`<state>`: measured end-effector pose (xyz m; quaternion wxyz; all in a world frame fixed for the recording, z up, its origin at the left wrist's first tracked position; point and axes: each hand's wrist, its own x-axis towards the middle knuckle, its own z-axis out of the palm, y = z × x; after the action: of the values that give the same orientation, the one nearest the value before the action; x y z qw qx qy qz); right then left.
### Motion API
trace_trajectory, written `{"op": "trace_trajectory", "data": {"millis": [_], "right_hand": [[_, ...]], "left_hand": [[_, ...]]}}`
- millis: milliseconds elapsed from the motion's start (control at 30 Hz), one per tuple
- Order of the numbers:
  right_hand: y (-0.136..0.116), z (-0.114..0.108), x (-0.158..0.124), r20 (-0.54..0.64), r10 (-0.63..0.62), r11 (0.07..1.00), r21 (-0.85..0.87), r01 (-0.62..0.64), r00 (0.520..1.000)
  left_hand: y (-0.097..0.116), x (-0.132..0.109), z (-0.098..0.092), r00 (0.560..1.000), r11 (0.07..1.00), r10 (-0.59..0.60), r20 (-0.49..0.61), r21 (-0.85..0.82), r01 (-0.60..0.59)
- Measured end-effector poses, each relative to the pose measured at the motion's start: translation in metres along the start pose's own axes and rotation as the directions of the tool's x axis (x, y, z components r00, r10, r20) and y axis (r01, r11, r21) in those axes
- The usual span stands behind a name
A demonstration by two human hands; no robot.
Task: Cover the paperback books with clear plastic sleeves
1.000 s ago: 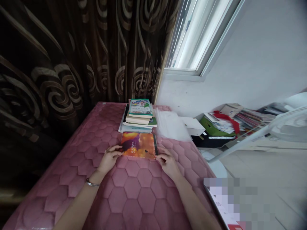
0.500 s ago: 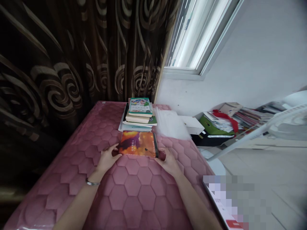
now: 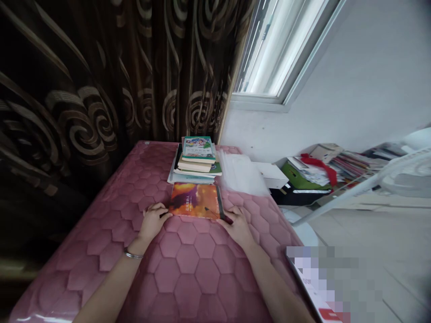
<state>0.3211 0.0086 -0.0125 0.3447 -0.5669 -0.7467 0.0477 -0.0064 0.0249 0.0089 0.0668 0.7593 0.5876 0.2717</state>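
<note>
An orange and yellow book (image 3: 195,201) with a dark strip down its right side is held between my two hands, low over the pink mattress (image 3: 191,262). My left hand (image 3: 155,222) grips its near left corner, thumb along the edge. At the near right corner my right hand (image 3: 237,224) pinches it, fingers curled at the side. Whether the book rests on the mattress I cannot tell. Just beyond it stands a stack of several books, topped by a green-bordered book (image 3: 198,148) with a colourful picture. A bracelet circles my left wrist.
Clear plastic sheeting (image 3: 240,172) lies right of the stack, beside a white box (image 3: 271,175). A green box (image 3: 303,175) with papers and a red strap stands farther right, near a white fan (image 3: 377,188). A dark patterned curtain (image 3: 134,80) hangs along the left.
The view has shifted slightly. Both hands stay on the orange book, which lies almost where it was beside the stack.
</note>
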Motion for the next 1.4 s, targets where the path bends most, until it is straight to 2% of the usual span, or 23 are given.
{"op": "trace_trajectory", "data": {"millis": [167, 233, 333, 400, 633, 833, 967, 1100, 1267, 1333, 1400], "right_hand": [[-0.002, -0.002, 0.0, 0.004, 0.013, 1.0, 0.007, -0.013, 1.0], [-0.001, -0.002, 0.002, 0.005, 0.035, 0.998, 0.059, -0.035, 0.999], [0.002, 0.0, 0.014, -0.015, 0.175, 0.969, 0.18, -0.169, 0.984], [0.002, 0.003, 0.031, -0.02, 0.263, 0.947, 0.195, -0.254, 0.965], [0.0, 0.021, 0.1, 0.117, 0.264, 0.965, -0.039, -0.261, 0.957], [0.004, 0.035, 0.116, 0.153, 0.312, 0.946, -0.143, -0.291, 0.938], [-0.003, 0.029, 0.113, 0.183, 0.31, 0.941, -0.196, -0.275, 0.933], [-0.013, 0.013, 0.099, 0.238, 0.3, 0.941, -0.234, -0.245, 0.924], [-0.033, -0.012, 0.048, 0.318, 0.31, 0.942, -0.228, -0.245, 0.896], [-0.044, -0.018, 0.023, 0.395, 0.275, 0.961, -0.132, -0.242, 0.877], [-0.054, -0.021, 0.003, 0.483, 0.243, 0.966, -0.046, -0.253, 0.841]], "left_hand": [[0.002, -0.001, -0.001, 0.999, 0.999, -0.042, 0.008, -0.002, 0.042], [0.002, -0.001, 0.0, 0.998, 0.999, -0.055, 0.008, 0.004, 0.054], [0.001, -0.002, 0.001, 0.998, 0.998, -0.055, 0.024, 0.018, 0.054], [0.0, -0.001, 0.001, 0.998, 0.998, -0.06, 0.031, 0.029, 0.059], [0.002, -0.001, 0.001, 0.997, 0.996, -0.062, 0.033, 0.06, 0.06], [-0.001, -0.001, 0.005, 0.999, 0.997, -0.044, -0.017, 0.056, 0.045], [-0.007, -0.001, 0.007, 0.999, 0.999, -0.035, -0.032, 0.036, 0.036], [-0.014, 0.001, 0.008, 0.997, 0.999, -0.036, -0.068, 0.011, 0.037], [-0.015, 0.003, 0.011, 0.982, 0.987, -0.107, -0.156, 0.102, 0.124], [-0.011, 0.003, 0.011, 0.97, 0.979, -0.143, -0.198, 0.113, 0.168], [-0.006, 0.003, 0.01, 0.961, 0.973, -0.211, -0.176, 0.057, 0.224]]}}
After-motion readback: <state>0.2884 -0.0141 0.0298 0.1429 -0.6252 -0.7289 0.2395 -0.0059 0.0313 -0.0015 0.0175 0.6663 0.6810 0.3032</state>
